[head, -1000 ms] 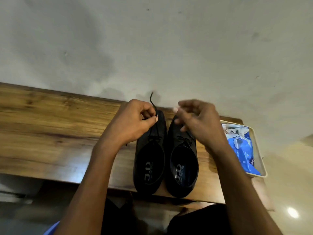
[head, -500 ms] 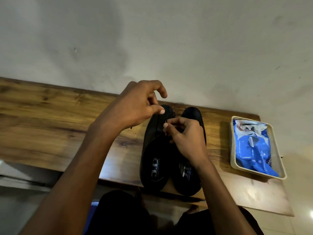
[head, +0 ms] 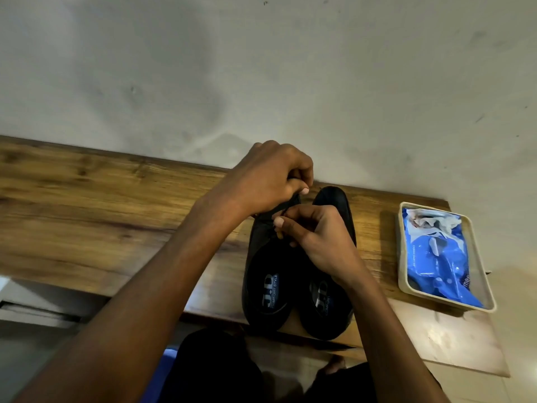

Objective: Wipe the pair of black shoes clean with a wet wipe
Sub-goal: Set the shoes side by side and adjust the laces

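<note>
Two black shoes stand side by side on the wooden table [head: 116, 216], toes toward the wall. The left shoe [head: 266, 289] shows a blue insole label, and the right shoe [head: 337, 202] shows its toe. My left hand [head: 270, 178] hovers over the left shoe's toe with curled fingers pinching its black lace. My right hand [head: 316, 242] rests across both shoes and pinches the same lace at the left shoe's eyelets. The lace itself is mostly hidden by my fingers. A blue wet wipe pack [head: 441, 257], with a wipe poking out at its top, lies to the right.
The wipe pack lies in a cream tray [head: 403, 257] near the table's right end. A grey wall runs right behind the table. The shoes' heels reach the table's front edge, above my dark-clothed lap.
My right hand has dropped from beside the right shoe onto the left shoe's lacing. My left hand moved forward over the toe and curled tighter. The view has shifted left and lower.
</note>
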A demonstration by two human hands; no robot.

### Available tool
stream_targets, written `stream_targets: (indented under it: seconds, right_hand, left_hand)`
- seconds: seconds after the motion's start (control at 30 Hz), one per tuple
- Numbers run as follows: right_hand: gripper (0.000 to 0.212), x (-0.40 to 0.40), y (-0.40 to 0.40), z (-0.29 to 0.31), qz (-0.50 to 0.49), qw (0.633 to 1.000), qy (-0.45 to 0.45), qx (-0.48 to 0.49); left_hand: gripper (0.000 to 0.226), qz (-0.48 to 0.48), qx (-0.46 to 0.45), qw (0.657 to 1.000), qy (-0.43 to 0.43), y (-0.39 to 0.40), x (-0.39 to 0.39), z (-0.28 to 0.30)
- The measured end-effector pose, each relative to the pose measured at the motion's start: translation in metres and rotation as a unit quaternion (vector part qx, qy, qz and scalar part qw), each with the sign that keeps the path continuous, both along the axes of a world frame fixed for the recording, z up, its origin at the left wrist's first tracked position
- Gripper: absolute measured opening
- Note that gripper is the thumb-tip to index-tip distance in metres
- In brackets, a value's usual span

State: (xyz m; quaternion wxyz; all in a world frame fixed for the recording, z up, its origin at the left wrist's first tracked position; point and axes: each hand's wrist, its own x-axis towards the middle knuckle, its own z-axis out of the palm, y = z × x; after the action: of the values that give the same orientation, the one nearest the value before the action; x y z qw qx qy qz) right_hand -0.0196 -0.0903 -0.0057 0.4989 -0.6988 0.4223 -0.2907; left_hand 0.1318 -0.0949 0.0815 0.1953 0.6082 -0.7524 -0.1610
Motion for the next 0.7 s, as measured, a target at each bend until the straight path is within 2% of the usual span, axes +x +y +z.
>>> stream_targets:
  seconds: [0.1, 0.2, 0.23, 0.3, 0.37, 0.43, 0.53, 0.63, 0.7]
  right_hand:
    - [0.016, 0.001, -0.001, -0.001, -0.016, 1.0, 0.003, 0.012]
    - [0.02, 0.002, -0.002, -0.001, -0.028, 0.999, -0.006, 0.041]
    - [0.021, 0.001, -0.002, -0.002, -0.027, 0.999, -0.009, 0.044]
    - [0.021, 0.001, -0.003, -0.003, -0.025, 0.999, -0.013, 0.042]
    - [0.019, 0.001, -0.003, -0.002, -0.03, 0.998, -0.024, 0.054]
    - [0.016, 0.001, -0.002, -0.001, -0.03, 0.997, -0.035, 0.069]
    - [0.015, 0.001, -0.001, -0.001, -0.027, 0.996, -0.041, 0.071]
    - [0.009, 0.003, -0.001, -0.001, -0.056, 0.995, -0.05, 0.069]
    - [0.02, 0.004, -0.001, -0.001, -0.08, 0.991, -0.071, 0.078]
  left_hand:
    - [0.022, 0.063, -0.105, 0.989, -0.083, 0.006, 0.002, -0.017]
    - [0.021, 0.134, -0.204, 0.969, -0.048, 0.034, 0.008, -0.036]
    - [0.02, 0.119, -0.197, 0.973, -0.027, 0.045, 0.009, -0.046]
    - [0.027, 0.084, -0.112, 0.989, 0.037, 0.063, 0.01, -0.068]
    - [0.039, 0.094, -0.049, 0.989, 0.104, 0.074, 0.011, -0.086]
    - [0.041, 0.126, -0.046, 0.982, 0.135, 0.078, 0.011, -0.096]
    - [0.021, 0.153, -0.073, 0.97, 0.174, 0.073, 0.006, -0.098]
    - [0.007, 0.166, -0.099, 0.966, 0.17, 0.068, 0.002, -0.097]
    - [0.006, 0.179, -0.108, 0.962, 0.175, 0.066, 0.001, -0.098]
